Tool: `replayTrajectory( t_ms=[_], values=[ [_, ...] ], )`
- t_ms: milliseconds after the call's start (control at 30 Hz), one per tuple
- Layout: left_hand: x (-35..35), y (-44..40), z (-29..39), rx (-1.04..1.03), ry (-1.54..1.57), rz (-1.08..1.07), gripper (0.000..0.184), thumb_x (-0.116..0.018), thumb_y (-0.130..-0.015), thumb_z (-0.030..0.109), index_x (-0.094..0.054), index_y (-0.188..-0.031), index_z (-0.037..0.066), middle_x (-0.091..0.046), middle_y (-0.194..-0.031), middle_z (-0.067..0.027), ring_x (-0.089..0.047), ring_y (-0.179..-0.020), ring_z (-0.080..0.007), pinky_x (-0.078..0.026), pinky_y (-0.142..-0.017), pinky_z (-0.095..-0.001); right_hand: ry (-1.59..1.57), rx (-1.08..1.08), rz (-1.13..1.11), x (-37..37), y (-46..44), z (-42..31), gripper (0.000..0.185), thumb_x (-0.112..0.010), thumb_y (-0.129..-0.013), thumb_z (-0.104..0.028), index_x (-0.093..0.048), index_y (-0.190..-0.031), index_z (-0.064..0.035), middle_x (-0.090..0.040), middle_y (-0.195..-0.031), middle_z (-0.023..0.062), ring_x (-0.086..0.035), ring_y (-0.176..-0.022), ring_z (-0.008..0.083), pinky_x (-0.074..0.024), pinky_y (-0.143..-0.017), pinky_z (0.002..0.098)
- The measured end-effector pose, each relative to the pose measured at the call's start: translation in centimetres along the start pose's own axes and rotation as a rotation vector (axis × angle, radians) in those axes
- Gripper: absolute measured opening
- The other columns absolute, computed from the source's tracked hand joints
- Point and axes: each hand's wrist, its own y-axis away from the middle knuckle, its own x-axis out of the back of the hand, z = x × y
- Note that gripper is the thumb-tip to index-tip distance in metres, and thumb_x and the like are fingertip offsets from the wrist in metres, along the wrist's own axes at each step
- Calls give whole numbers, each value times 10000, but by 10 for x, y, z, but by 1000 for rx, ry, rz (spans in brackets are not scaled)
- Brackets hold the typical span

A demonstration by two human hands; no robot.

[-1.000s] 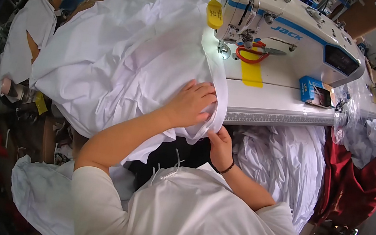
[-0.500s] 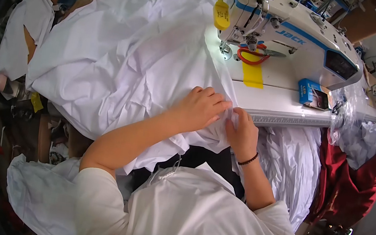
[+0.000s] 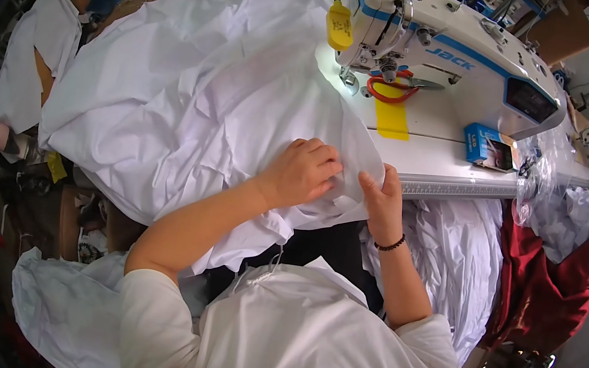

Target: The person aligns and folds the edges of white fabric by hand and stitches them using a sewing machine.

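A large spread of white fabric (image 3: pixel 172 82) covers the sewing table and hangs over its front edge. My left hand (image 3: pixel 300 173) rests on it with fingers curled, gripping the cloth near its right side. At the fabric's right edge, my right hand (image 3: pixel 385 211) has the cloth between thumb and fingers; part of this hold is hidden. Behind both hands stands a white sewing machine (image 3: pixel 471 73). Its lit needle area (image 3: pixel 350 79) lies beside the fabric's far right edge.
Red-handled scissors (image 3: pixel 392 88) lie under the machine arm near yellow tape (image 3: pixel 393 121). A small blue box (image 3: pixel 490 147) and clear plastic (image 3: pixel 537 178) sit to the right. White cloth (image 3: pixel 452 253) and red cloth (image 3: pixel 550 283) hang below the table edge.
My left hand has moved slightly left with the cloth. The fabric's right edge now spreads flatter and further right, and the gap between my hands has widened.
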Motion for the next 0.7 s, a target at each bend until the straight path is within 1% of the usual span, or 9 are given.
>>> replayTrajectory(
  t_ms=[33,133,200,433,500,533,600,633,700],
  values=[
    [-1,-5,-1,-5,-1,-1,437,-717,-697,160,-627,-1124,127,-556,-1023,-35,-549,-938,-220,-457,-791,-371,250,39,-43,-2,0,-6,234,-661,-847,-137,-554,-1002,1,-628,-892,57,-580,-800,114,-480,-709,275],
    [-5,-21,-8,163,-57,71,389,-689,-710,129,-638,-1095,118,-552,-957,-59,-580,-846,-232,-483,-713,-354,410,-22,-56,1,-2,-11,358,-708,-749,-116,-550,-1042,16,-656,-914,124,-635,-815,188,-506,-731,316],
    [-10,-26,-18,124,-203,-8,365,-654,-726,94,-644,-1091,109,-537,-887,-70,-587,-774,-238,-487,-674,-349,439,22,-64,1,-3,-8,364,-694,-739,-108,-549,-1049,16,-656,-898,139,-642,-808,209,-507,-735,320],
    [-9,-22,-17,108,-211,12,368,-639,-727,76,-653,-1092,120,-514,-836,-52,-570,-756,-224,-472,-649,-354,515,123,-78,4,-1,-13,376,-662,-754,-96,-552,-1098,9,-664,-884,160,-658,-783,254,-511,-730,340],
    [-5,-21,-11,227,-168,-84,328,-644,-738,90,-660,-1064,118,-568,-942,-44,-578,-939,-227,-459,-808,-400,471,142,-108,2,1,-13,384,-653,-759,-88,-555,-1120,2,-660,-880,167,-660,-773,260,-511,-721,340],
    [-1,-22,-8,229,-169,-87,328,-644,-738,90,-660,-1064,118,-568,-942,-44,-578,-939,-227,-459,-808,-400,431,160,-131,1,2,-14,394,-644,-764,-81,-557,-1141,-5,-657,-876,174,-662,-762,266,-511,-711,340],
    [5,-25,-3,31,-359,141,291,-647,-753,104,-661,-1044,107,-593,-1120,-27,-511,-1158,-232,-336,-1004,-502,466,183,-172,-2,4,-17,400,-637,-773,-72,-557,-1160,-12,-654,-875,183,-662,-760,286,-512,-705,342],
    [4,-26,-4,27,-357,137,291,-647,-753,104,-661,-1044,107,-593,-1120,-27,-511,-1158,-232,-336,-1004,-502,504,208,-212,-5,4,-20,407,-630,-782,-63,-557,-1180,-19,-650,-874,192,-662,-758,306,-514,-698,344],
    [2,-27,-7,-36,-398,97,281,-661,-752,123,-655,-1030,77,-567,-1243,-12,-441,-1269,-227,-181,-1083,-582,558,291,-268,-11,5,-26,408,-631,-785,-60,-557,-1184,-22,-647,-882,199,-654,-764,324,-515,-695,351]
  ],
)
